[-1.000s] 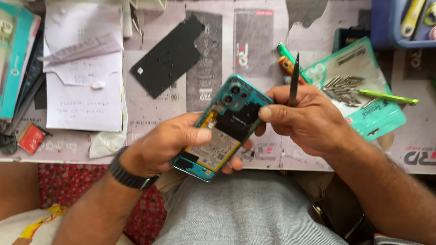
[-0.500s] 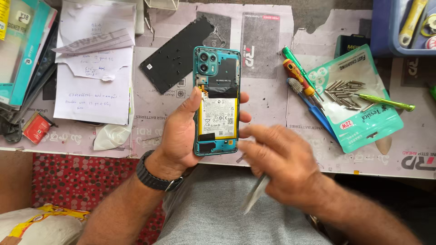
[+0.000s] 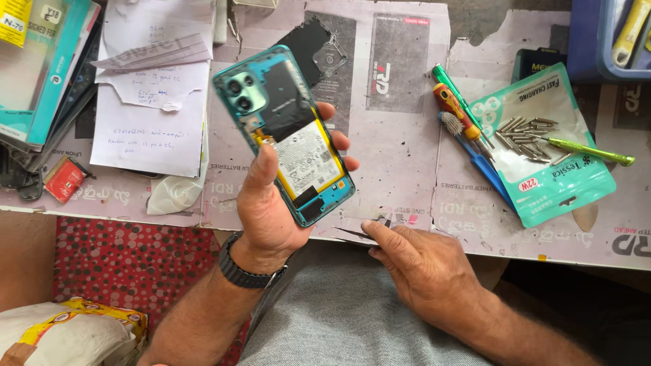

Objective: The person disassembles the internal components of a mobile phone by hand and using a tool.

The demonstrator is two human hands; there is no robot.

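The left hand (image 3: 271,203) is closed around an opened teal smartphone (image 3: 285,132), thumb along the left edge and fingertips wrapped over the right edge. The phone is held above the near edge of the work table (image 3: 400,163), tilted with the camera module at the far left and the charging end near the wrist. The back cover is off, so the white battery (image 3: 306,157) and the black shield plate above it face up toward the viewer; this grip keeps the exposed internals clear of the fingers and open to inspection.

The right hand (image 3: 424,261) rests at the near table edge, just right of the phone. Its fingers are loosely curled and pinch a thin dark pointed tool, probably tweezers (image 3: 359,233), lying flat with the tip toward the left.

A black back cover (image 3: 308,44) lies on the table beyond the phone. To the right, a teal packet (image 3: 553,163) serves as a tray for a cluster of loose screwdriver bits (image 3: 525,132), keeping them together. An orange-handled screwdriver (image 3: 458,112) and a green-handled tool (image 3: 590,150) lie beside them. Handwritten paper notes (image 3: 152,112) sit at the far left.
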